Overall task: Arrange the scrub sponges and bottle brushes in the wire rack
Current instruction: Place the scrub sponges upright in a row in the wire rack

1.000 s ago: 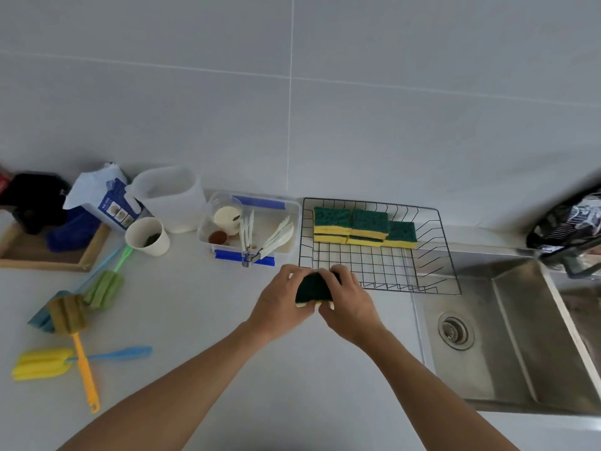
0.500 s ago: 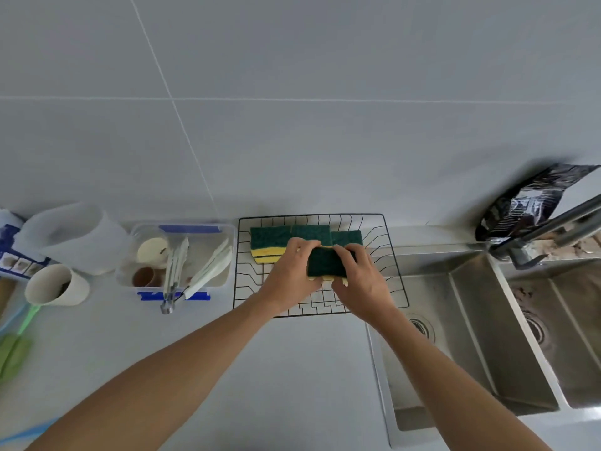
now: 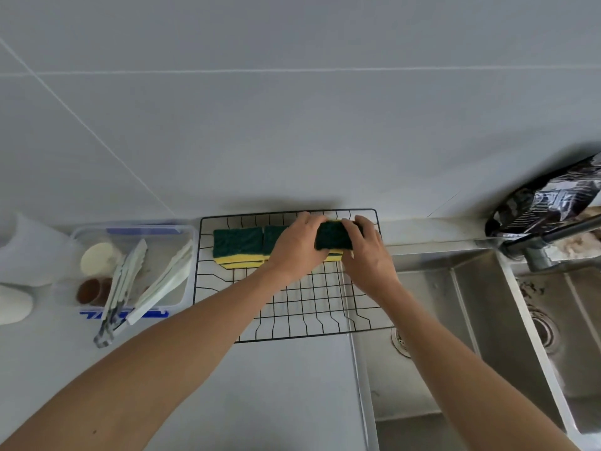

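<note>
Grey counter [image 3: 286, 395]: wire rack [image 3: 312, 323], clear tub [image 3: 187, 255] w/ tongs.

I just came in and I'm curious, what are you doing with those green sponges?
A person is putting scrub sponges into a black wire rack beside the sink. Both hands, the left hand and the right hand, hold one green sponge at the back of the rack, to the right of two sponge stacks already lined up there. No bottle brushes are in view.
</note>
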